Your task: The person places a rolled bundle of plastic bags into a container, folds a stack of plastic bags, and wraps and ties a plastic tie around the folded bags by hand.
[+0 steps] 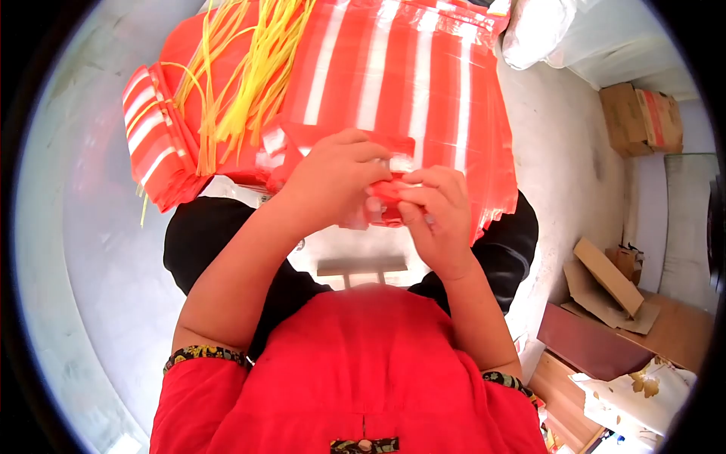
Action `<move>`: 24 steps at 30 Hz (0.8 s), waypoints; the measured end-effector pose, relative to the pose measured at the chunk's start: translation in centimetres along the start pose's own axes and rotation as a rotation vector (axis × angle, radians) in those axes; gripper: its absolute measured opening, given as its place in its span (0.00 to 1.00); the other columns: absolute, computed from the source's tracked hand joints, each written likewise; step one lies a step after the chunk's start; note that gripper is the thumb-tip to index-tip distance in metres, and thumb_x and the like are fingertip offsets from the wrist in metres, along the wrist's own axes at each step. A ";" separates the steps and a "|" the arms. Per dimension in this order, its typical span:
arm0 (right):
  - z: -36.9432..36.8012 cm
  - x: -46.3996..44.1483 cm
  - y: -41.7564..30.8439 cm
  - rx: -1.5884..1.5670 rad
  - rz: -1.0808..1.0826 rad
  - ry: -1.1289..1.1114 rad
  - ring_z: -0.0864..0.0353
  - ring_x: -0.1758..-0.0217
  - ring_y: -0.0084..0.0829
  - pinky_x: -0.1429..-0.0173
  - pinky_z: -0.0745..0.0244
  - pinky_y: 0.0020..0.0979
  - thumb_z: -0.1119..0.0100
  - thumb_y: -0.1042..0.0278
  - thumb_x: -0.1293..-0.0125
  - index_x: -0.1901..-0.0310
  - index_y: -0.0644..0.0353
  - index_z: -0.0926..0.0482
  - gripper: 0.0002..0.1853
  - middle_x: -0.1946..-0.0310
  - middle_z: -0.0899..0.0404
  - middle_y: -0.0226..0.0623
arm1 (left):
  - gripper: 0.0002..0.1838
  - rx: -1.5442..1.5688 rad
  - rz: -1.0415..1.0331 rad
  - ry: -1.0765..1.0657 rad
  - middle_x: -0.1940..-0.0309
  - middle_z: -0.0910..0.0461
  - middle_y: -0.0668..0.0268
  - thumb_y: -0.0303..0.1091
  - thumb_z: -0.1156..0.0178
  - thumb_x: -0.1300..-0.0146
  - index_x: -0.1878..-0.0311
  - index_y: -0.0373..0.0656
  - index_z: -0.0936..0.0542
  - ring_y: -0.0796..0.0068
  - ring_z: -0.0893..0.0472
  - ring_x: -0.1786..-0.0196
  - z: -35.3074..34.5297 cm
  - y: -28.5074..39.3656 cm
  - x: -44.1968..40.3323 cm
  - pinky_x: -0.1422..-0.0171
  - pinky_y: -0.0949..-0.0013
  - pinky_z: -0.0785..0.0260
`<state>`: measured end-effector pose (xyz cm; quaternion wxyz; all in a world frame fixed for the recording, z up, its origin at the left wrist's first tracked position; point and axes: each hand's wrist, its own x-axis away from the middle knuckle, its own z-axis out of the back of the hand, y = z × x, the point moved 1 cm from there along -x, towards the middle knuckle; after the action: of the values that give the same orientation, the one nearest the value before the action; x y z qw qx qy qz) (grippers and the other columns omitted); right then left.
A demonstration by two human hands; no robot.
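Both hands meet over the near edge of a stack of red and white striped plastic bags [446, 98]. My left hand [333, 178] has its fingers closed on red plastic film. My right hand [439, 208] pinches the same red plastic bag [387, 193], thumb and fingers pressed together. The part between the fingertips is bunched, and its exact shape is partly hidden. Beyond my left hand, a bundle of yellow plastic strips [253, 83] lies across the red plastic. Farther left is a folded bundle of striped bags [155, 144].
A white plastic-wrapped bundle [537, 30] is at the top right. Cardboard boxes [639, 119] stand by the right wall. Lower right, an opened flat carton [605, 291] rests on a brown cabinet [590, 340], near a flowered cloth [643, 397]. My knees are under the stack's near edge.
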<state>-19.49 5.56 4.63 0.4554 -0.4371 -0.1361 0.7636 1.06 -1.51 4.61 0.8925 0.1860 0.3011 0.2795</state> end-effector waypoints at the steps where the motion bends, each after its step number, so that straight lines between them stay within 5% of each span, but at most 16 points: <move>1: 0.5 -0.1 0.0 -0.004 -0.035 0.017 0.21 0.43 0.42 0.38 0.26 0.37 0.32 0.77 0.34 0.56 0.60 0.18 0.07 0.48 0.18 0.41 | 0.16 0.007 -0.001 0.020 0.54 0.13 0.60 0.20 0.33 0.55 0.59 0.38 0.14 0.54 0.17 0.48 -0.2 -0.2 0.0 0.44 0.56 0.21; 2: 1.6 0.0 0.1 0.005 -0.151 0.090 0.21 0.40 0.37 0.34 0.27 0.35 0.40 0.73 0.24 0.48 0.60 0.19 0.07 0.43 0.18 0.41 | 0.17 0.015 -0.002 0.041 0.54 0.13 0.60 0.19 0.34 0.55 0.58 0.38 0.14 0.54 0.17 0.49 -0.4 -0.4 0.0 0.45 0.55 0.21; 5: 3.8 1.7 4.6 -0.390 -0.451 0.415 0.22 0.38 0.31 0.31 0.28 0.34 0.51 0.68 0.16 0.38 0.61 0.23 0.13 0.39 0.19 0.38 | 0.19 0.090 0.080 0.032 0.51 0.12 0.58 0.15 0.38 0.53 0.55 0.37 0.13 0.51 0.18 0.46 -0.5 -0.5 0.1 0.42 0.54 0.22; 8: 5.6 1.5 3.7 -0.496 -0.622 0.492 0.23 0.37 0.29 0.29 0.29 0.34 0.56 0.66 0.14 0.31 0.62 0.29 0.18 0.35 0.22 0.37 | 0.22 0.176 0.176 0.007 0.49 0.13 0.56 0.13 0.42 0.52 0.51 0.35 0.14 0.50 0.19 0.43 0.2 0.1 -0.1 0.37 0.55 0.24; 11: 6.3 2.2 3.2 -0.486 -0.823 0.333 0.23 0.34 0.32 0.26 0.30 0.35 0.54 0.66 0.14 0.29 0.63 0.30 0.19 0.33 0.24 0.39 | 0.21 0.291 0.277 0.025 0.50 0.13 0.54 0.14 0.42 0.49 0.50 0.34 0.14 0.52 0.18 0.43 0.4 0.3 -0.1 0.37 0.56 0.24; 16: 5.4 2.6 5.6 -0.498 -0.730 0.260 0.28 0.26 0.35 0.21 0.34 0.38 0.52 0.62 0.15 0.22 0.63 0.39 0.26 0.25 0.32 0.48 | 0.20 0.509 0.381 0.064 0.50 0.14 0.54 0.15 0.44 0.43 0.47 0.34 0.15 0.55 0.18 0.41 0.0 -0.8 0.2 0.35 0.58 0.26; 21: 4.6 0.8 3.2 -0.559 -0.771 0.269 0.42 0.16 0.38 0.16 0.42 0.40 0.45 0.71 0.21 0.19 0.64 0.47 0.35 0.19 0.45 0.49 | 0.20 0.583 0.448 0.058 0.49 0.15 0.56 0.15 0.44 0.41 0.46 0.34 0.15 0.57 0.19 0.40 0.2 -0.1 0.1 0.32 0.61 0.28; 24: 3.6 3.4 1.9 -0.470 -0.794 0.230 0.49 0.13 0.39 0.14 0.47 0.40 0.41 0.79 0.28 0.18 0.65 0.50 0.41 0.17 0.48 0.48 | 0.20 0.335 0.272 0.022 0.49 0.15 0.55 0.15 0.42 0.44 0.48 0.35 0.15 0.54 0.18 0.41 0.3 0.0 -0.1 0.33 0.58 0.26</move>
<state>-24.09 7.99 3.74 0.6131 -0.5241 -0.4103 0.4255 1.20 -1.63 4.87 0.7997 0.3677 0.3255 0.3455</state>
